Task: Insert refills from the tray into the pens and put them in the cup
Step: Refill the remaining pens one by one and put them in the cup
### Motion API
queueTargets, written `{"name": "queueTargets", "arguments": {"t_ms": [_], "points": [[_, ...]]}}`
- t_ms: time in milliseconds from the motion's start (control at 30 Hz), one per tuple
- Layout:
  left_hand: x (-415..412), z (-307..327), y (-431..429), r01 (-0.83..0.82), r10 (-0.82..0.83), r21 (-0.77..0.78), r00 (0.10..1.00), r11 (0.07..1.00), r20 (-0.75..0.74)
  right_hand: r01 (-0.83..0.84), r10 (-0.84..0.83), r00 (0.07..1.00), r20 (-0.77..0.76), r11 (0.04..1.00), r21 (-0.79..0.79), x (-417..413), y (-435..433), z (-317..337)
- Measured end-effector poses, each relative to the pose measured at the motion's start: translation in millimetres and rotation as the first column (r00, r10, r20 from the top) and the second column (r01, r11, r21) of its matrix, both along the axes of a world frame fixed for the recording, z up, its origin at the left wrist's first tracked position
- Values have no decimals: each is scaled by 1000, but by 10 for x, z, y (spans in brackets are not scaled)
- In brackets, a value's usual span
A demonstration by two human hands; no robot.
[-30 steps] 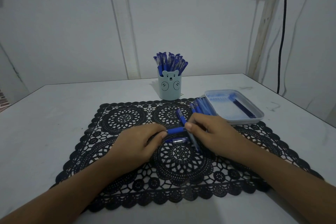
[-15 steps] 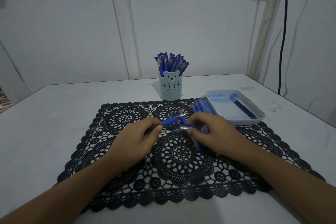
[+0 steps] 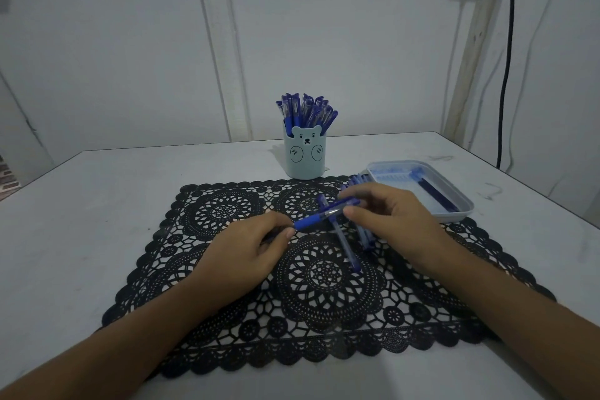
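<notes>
Held over black lace placemat: slim blue-and-clear plastic pen, pinched by left grip at blue end, by right grip at clear barrel. Probably light, stiff, slick; blue end surest hold.

My bare hands and forearms
My left hand and right hand are uncovered; both forearms bare as far as shown.
</notes>
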State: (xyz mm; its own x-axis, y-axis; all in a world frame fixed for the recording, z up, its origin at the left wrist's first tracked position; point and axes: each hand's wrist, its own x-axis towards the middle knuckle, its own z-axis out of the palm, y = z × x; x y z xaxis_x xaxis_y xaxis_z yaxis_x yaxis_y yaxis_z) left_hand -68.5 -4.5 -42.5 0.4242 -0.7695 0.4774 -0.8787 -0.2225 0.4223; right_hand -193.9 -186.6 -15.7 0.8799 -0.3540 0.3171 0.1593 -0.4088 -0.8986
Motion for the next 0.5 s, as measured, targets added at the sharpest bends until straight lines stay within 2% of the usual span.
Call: {"name": "queueTargets", "arguments": {"t_ms": [200,333,500], "points": [[-1,-8,9,25,-25,3,998,1000,66,-33,25,997,-66,991,-129,-17,54,25],[9,-27,35,53,-54,13,993,999,104,-44,41,999,-28,990,-132,-2,89,26],[-4,-36,46,59,-58,-13,995,998,81,-37,38,999,0,975,-217,3,112,-30]]}}
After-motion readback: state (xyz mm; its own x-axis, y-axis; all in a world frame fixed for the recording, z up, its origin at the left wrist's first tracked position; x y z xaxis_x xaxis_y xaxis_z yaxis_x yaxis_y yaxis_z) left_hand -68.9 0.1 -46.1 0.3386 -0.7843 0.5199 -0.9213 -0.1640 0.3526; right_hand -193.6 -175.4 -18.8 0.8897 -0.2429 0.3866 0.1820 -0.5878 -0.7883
